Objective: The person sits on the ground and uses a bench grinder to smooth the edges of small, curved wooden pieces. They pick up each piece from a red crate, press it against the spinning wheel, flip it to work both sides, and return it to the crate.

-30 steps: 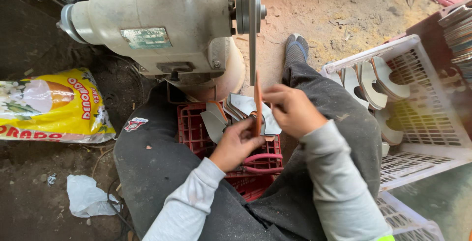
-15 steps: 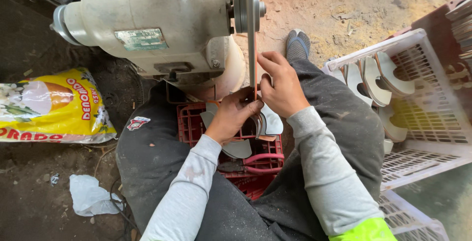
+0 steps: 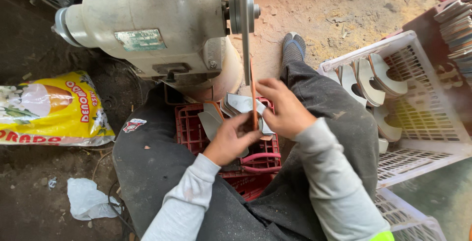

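The person sits low with dark, dusty trousers spread either side of a red plastic crate [image 3: 196,128] with a gridded floor. Both hands meet above it. The left hand [image 3: 230,140] and the right hand [image 3: 285,110] close their fingers together on a thin, flat workpiece [image 3: 255,108] with an orange-brown edge, held upright and edge-on, so its full shape cannot be told. It stands just below the narrow grinding wheel [image 3: 244,29], a thin disc seen on edge; whether the two touch is not clear. The wheel is mounted on the right end of a bulky, rounded bench grinder [image 3: 147,24] with a worn, cream-grey metal casing and a small greenish plate on its side.

In the crate, under the hands, lie several flat grey cut-out pieces [image 3: 216,118] with curved outlines, and nearer the person a pair of pliers [image 3: 260,158] with pink handles.

On the right, a white plastic lattice basket [image 3: 432,118] holds more curved, sole-like flat pieces [image 3: 368,78] standing in a row. On the far left, a glossy yellow plastic sack [image 3: 49,108] lies on the dark earth floor, and a crumpled white scrap [image 3: 88,199] lies nearer. One foot in a grey shoe [image 3: 294,46] rests on the sandy, littered ground beyond.
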